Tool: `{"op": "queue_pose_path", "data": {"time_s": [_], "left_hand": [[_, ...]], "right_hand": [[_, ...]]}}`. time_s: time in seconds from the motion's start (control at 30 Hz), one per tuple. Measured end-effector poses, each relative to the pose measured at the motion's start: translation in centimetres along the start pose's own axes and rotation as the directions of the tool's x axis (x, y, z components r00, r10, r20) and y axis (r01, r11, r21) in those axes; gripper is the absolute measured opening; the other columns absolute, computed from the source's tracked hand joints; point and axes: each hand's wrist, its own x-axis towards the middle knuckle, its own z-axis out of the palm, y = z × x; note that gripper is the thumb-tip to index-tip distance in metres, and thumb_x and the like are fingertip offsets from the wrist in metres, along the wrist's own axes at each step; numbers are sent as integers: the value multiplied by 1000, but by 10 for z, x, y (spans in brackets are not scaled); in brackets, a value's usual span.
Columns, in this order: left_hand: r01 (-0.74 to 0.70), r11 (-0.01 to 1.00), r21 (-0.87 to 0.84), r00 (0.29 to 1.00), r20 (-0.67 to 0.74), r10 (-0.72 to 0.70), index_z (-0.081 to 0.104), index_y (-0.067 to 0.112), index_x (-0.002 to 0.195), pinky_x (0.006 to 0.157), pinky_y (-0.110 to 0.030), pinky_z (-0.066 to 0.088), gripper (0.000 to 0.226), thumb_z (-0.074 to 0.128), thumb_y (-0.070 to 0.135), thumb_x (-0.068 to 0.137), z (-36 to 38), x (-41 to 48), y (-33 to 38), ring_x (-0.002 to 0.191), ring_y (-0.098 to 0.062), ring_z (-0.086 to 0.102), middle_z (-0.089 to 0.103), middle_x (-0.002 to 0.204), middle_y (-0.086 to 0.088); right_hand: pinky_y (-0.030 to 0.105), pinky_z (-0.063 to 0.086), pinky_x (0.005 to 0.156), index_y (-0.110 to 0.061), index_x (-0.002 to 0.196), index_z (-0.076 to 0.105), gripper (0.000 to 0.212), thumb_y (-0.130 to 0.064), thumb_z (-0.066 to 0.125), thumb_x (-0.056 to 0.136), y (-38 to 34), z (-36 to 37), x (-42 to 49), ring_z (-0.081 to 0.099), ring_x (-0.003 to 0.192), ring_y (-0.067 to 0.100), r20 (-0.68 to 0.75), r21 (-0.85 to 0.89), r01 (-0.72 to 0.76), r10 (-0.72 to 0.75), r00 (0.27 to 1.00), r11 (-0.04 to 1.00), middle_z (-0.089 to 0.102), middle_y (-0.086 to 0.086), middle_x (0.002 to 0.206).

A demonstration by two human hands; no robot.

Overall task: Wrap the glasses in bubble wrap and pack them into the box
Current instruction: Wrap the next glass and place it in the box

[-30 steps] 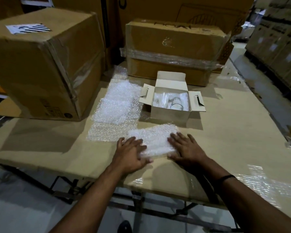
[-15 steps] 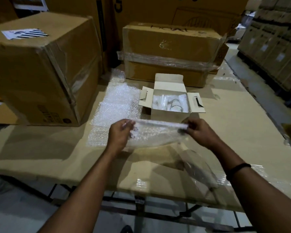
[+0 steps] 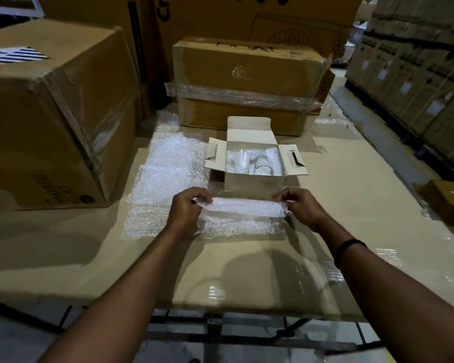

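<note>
Left hand [image 3: 188, 210] and right hand [image 3: 300, 206] each pinch an end of the bubble-wrap roll [image 3: 244, 208], fingers curled tight. The open white box [image 3: 254, 166] sits just behind it

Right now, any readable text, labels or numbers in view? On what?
"Cr", cut off, on the tall back carton.
Faint print atop the film-wrapped carton: blurred.
Striped sticker, left carton: unreadable.
Side print, left carton: blurred.
White labels on stacked boxes, right: too small.

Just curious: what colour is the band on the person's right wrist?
Black; the wristband shows best in the head view.
</note>
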Motion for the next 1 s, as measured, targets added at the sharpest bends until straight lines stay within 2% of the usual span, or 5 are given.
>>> {"op": "queue_pose_path", "data": {"time_s": [0.17,0.43,0.67,0.87,1.0], "left_hand": [[-462,746,480,872,402,281,76,28,78,97,-42,43,26,63,11,62,-11,-9,-29,105,-13,58,70,105,11],[-536,658,528,838,423,344,66,33,122,101,-37,23,49,40,56,87,-2,-8,-30,128,-14,44,56,137,11],[-610,432,664,778,605,169,40,31,146,114,-42,9,71,17,63,87,2,-3,-41,146,-16,21,26,159,10],[-641,400,655,750,646,143,41,28,146,112,-39,5,81,34,74,80,-3,5,-39,144,-16,22,36,154,11],[-668,393,632,736,641,220,47,26,142,106,-37,9,77,51,71,79,-4,11,-34,135,-17,31,48,145,10]], "right_hand": [[12,43,68,-14,82,71,41,13,41,77,11,-8,-7,62,74,-8,205,-455,47,53,977,889,66,8,122],[44,9,119,-28,154,19,87,-77,2,83,15,51,-25,11,149,16,332,-784,299,-40,943,545,11,-5,162],[40,-3,118,-30,155,0,109,-82,-27,63,28,52,-25,-5,149,11,310,-805,246,28,950,540,-5,-12,161],[36,-1,118,-26,155,7,102,-86,-5,73,24,41,-32,-5,145,3,343,-736,255,20,939,627,-5,-15,157],[37,34,112,-15,141,48,75,-64,49,84,25,30,-33,42,136,24,332,-684,316,-106,937,658,44,7,149]]}}
